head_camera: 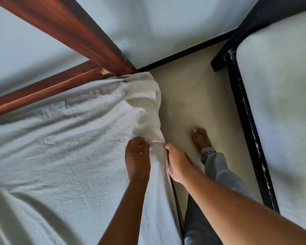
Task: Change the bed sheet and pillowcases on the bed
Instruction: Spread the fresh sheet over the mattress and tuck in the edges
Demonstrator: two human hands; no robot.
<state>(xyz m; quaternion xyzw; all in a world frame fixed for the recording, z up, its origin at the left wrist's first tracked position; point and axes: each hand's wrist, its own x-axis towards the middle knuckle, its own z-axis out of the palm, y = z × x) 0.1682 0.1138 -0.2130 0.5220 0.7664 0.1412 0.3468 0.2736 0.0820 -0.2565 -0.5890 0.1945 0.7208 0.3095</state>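
1. The white bed sheet [64, 142] lay wrinkled over the mattress, its corner bunched up at the bed's edge beside the wooden post [74, 32]
2. The left hand [137, 156] was closed, pinching a fold of the sheet at the mattress edge between thumb and fingers
3. The right hand [177, 162] was curled shut around the sheet's hanging side, just beside the left hand
4. A wooden rail [48, 87] ran along the far edge of the sheet, meeting the post at the corner
5. A bare foot [200, 138] stood on the pale floor [193, 96] between this bed and a dark-framed bed [244, 106] to the right
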